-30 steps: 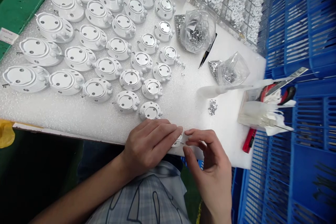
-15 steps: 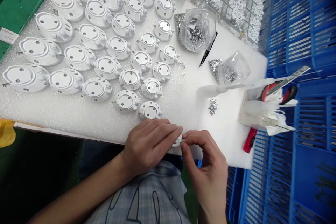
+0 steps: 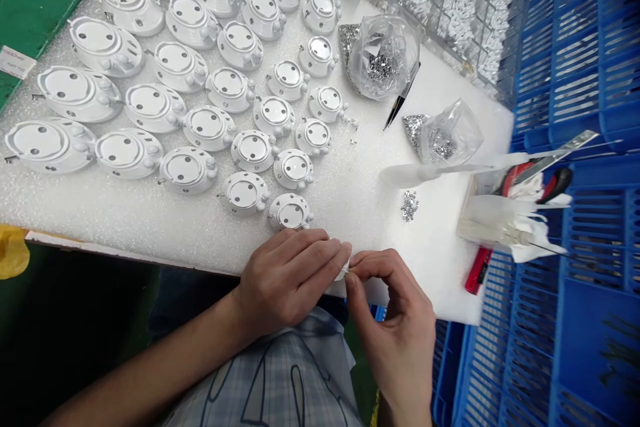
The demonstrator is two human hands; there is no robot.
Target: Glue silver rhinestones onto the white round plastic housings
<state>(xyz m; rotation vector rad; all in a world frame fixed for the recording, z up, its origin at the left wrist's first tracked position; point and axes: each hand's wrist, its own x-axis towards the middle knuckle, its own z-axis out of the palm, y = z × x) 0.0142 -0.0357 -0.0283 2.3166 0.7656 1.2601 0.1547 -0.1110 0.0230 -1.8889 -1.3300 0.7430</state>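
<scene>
My left hand (image 3: 287,277) is closed over a small white round housing (image 3: 343,272) at the near edge of the white foam board (image 3: 150,220); only a sliver of the housing shows between my fingers. My right hand (image 3: 395,320) meets it from the right, thumb and forefinger pinched against the housing's side. Whatever small part sits in that pinch is hidden. Just beyond my left hand lies another white round housing (image 3: 291,212), the nearest of several rows.
Rows of white round housings (image 3: 175,67) fill the board's left. Two clear bags of small metal parts (image 3: 383,57) (image 3: 443,137), black tweezers (image 3: 400,97) and a loose pile of metal clips (image 3: 409,205) lie to the right. A tool holder (image 3: 505,213) and blue crates (image 3: 575,80) stand at the right.
My right hand has closed in leftward from a gap onto the housing, fingers going from loosely apart to pinched against it. My left hand has stayed over the housing.
</scene>
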